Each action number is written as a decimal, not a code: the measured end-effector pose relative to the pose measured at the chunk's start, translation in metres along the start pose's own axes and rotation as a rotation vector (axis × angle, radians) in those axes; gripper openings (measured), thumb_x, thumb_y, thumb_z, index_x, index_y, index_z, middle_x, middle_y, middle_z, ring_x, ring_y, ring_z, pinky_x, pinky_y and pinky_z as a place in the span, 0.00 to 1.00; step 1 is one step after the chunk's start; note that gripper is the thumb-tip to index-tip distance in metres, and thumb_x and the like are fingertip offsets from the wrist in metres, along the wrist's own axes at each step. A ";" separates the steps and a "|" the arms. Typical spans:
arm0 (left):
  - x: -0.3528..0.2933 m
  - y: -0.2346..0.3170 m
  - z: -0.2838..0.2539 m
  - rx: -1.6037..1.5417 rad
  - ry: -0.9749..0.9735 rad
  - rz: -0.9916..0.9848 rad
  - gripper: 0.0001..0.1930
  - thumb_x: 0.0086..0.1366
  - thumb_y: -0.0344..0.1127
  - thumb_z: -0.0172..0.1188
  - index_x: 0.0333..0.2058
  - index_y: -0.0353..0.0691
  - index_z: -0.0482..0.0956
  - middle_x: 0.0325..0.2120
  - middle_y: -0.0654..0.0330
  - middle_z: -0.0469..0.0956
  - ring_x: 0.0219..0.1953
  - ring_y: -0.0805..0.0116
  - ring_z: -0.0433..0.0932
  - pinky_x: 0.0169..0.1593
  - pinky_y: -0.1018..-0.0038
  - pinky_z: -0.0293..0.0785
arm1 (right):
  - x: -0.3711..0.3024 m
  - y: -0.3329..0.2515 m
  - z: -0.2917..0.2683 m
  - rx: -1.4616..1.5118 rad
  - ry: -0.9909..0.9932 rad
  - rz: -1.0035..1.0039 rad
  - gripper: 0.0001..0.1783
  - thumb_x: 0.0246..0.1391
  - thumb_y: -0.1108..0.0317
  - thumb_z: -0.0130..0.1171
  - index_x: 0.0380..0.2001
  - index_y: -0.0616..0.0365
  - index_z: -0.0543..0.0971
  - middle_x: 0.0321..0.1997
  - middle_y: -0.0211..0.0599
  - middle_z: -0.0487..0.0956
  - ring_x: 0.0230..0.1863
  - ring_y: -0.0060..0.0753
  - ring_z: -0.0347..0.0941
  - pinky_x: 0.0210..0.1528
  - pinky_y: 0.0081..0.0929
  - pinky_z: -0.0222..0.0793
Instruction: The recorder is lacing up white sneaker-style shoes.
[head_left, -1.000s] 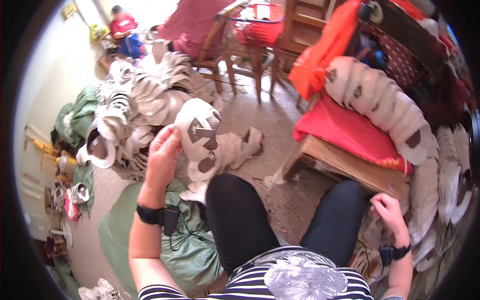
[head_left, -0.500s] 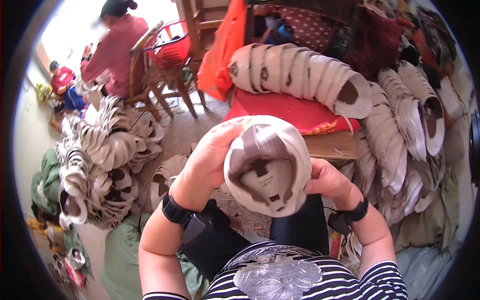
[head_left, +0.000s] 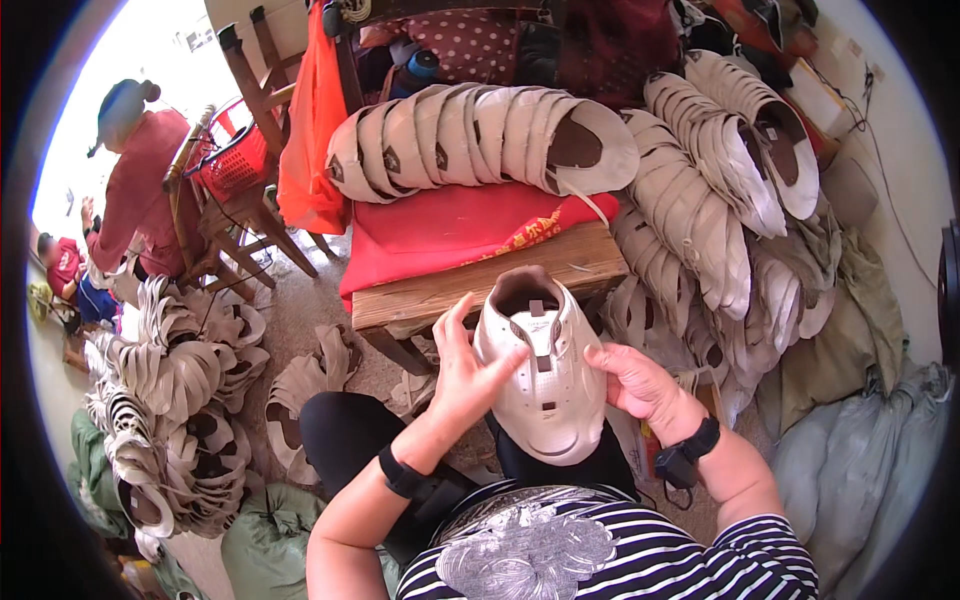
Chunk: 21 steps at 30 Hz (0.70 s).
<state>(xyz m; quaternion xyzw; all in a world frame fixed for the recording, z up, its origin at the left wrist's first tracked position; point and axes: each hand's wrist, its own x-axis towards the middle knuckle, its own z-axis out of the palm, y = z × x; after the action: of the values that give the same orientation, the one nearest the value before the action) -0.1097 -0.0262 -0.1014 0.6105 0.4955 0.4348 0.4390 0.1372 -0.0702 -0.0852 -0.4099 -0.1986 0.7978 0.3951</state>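
A worker wears a black-and-white striped top (head_left: 660, 535), its front bearing a large silver-grey print (head_left: 525, 545) with a scalloped, cloud-like outline and fine, densely drawn lines. Narrow white stripes cross the black fabric and run onto the short right sleeve (head_left: 765, 560). Plain black trousers (head_left: 350, 435) cover the legs. Below the left hand (head_left: 465, 375), a broad black wristband (head_left: 401, 471) circles the wrist; below the right hand (head_left: 642, 385), a matching black strap (head_left: 704, 437) carries a small, dark, box-shaped device (head_left: 676, 468).
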 end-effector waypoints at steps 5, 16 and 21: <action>-0.009 0.000 0.012 0.200 -0.117 0.292 0.43 0.53 0.45 0.73 0.66 0.48 0.60 0.62 0.42 0.53 0.63 0.42 0.58 0.64 0.54 0.61 | -0.006 -0.008 -0.028 -0.204 0.034 0.144 0.23 0.59 0.57 0.63 0.52 0.60 0.75 0.47 0.38 0.82 0.47 0.32 0.80 0.51 0.33 0.76; -0.015 -0.019 0.031 0.009 -0.174 0.059 0.34 0.61 0.42 0.63 0.60 0.35 0.57 0.54 0.44 0.61 0.59 0.50 0.63 0.63 0.61 0.61 | 0.043 0.001 -0.006 -1.249 0.107 -0.892 0.43 0.57 0.49 0.63 0.65 0.65 0.58 0.66 0.55 0.63 0.68 0.47 0.59 0.69 0.37 0.55; -0.008 -0.044 0.036 -0.046 -0.151 -0.034 0.33 0.63 0.44 0.61 0.60 0.33 0.58 0.55 0.43 0.60 0.60 0.50 0.62 0.64 0.62 0.58 | 0.060 0.018 -0.019 -1.012 0.109 -0.680 0.45 0.58 0.42 0.57 0.66 0.63 0.58 0.65 0.57 0.63 0.69 0.50 0.58 0.70 0.38 0.53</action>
<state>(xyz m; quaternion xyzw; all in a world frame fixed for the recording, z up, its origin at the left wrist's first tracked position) -0.0856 -0.0328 -0.1537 0.6228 0.4611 0.3916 0.4962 0.1233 -0.0333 -0.1381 -0.5005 -0.6521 0.4116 0.3936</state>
